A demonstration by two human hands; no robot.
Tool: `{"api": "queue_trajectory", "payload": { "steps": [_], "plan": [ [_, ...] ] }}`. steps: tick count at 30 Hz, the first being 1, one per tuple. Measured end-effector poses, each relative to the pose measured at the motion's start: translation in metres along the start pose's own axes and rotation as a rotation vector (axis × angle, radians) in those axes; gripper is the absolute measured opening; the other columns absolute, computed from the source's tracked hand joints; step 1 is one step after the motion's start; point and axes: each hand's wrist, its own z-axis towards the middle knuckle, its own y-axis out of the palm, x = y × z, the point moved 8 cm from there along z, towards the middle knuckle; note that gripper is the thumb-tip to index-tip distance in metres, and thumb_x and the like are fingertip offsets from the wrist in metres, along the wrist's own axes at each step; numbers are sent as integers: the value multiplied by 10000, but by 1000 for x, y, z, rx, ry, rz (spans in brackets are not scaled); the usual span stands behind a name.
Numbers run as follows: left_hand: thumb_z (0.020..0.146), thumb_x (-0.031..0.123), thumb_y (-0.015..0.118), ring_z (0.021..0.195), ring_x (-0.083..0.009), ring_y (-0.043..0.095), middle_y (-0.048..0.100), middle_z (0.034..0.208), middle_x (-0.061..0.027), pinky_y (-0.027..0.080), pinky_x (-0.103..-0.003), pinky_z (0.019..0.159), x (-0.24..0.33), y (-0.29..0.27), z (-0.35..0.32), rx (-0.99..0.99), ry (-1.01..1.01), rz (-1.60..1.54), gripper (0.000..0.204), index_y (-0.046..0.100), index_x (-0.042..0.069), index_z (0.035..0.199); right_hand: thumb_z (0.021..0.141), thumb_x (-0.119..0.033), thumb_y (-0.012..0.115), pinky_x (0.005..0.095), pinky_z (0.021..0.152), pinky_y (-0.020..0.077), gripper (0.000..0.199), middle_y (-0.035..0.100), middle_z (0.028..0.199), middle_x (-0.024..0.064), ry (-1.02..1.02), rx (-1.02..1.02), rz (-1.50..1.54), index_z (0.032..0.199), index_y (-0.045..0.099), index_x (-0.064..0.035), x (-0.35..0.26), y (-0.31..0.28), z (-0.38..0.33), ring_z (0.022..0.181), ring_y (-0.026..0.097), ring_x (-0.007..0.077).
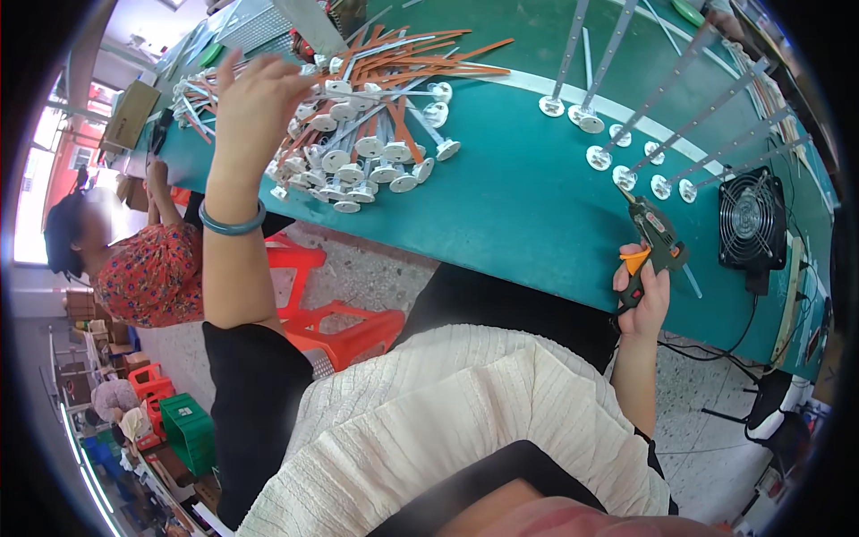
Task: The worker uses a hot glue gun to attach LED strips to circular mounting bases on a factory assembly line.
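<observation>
Head view: the right hand (644,309) grips a dark glue gun (660,234) above the green table (528,201), its nozzle near rods (607,54) standing on white discs (599,158); the left hand (259,88), its grip unclear, hovers by heaped white-based strips (367,148).

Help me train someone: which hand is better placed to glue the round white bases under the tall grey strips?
Probably the right hand: it grips the dark green glue gun, nozzle near those bases. The left hand is away by the heap of white discs and orange strips.
</observation>
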Motion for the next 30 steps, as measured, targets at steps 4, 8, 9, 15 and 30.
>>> {"api": "queue_trajectory", "payload": {
  "steps": [4, 8, 9, 15, 30],
  "plan": [
    [794, 178, 729, 1209, -162, 556, 669, 1066, 41, 302, -477, 1084, 14, -16, 32, 122, 98, -6, 139, 745, 238, 918, 1021, -127, 464, 286, 615, 436, 314, 627, 1110, 192, -7, 18, 10, 1303, 450, 10, 1, 0, -1, 672, 550, 152],
    [745, 150, 736, 1348, -189, 460, 613, 1309, 91, 196, -517, 1164, 35, 5, 40, 141, 134, -58, 297, 740, 310, 994, 1021, -123, 461, 290, 619, 439, 314, 626, 1114, 196, -15, 30, 23, 1304, 448, 11, 0, 1, -1, 673, 551, 154],
    [745, 150, 736, 1348, -189, 460, 613, 1309, 91, 196, -517, 1164, 50, 10, 42, 141, 136, -64, 297, 740, 310, 994, 1020, -124, 463, 291, 619, 439, 315, 626, 1113, 196, -9, 35, 22, 1303, 447, 14, 0, -1, -1, 673, 552, 154],
    [786, 198, 749, 1071, -230, 623, 691, 1010, -59, 431, -454, 933, 78, 42, 14, 518, -388, -407, 216, 725, 184, 1000, 1014, -130, 475, 292, 619, 439, 323, 626, 1115, 196, -16, 34, 12, 1298, 446, 21, -1, -4, 0, 674, 553, 154],
    [922, 520, 602, 834, -243, 672, 702, 812, -114, 501, -340, 763, 170, 160, 72, -419, -502, -1122, 500, 750, 54, 1025, 1012, -136, 483, 287, 622, 452, 337, 619, 1130, 202, -52, 13, -6, 1304, 436, 26, -2, 0, -3, 693, 564, 153]
  ]
}}
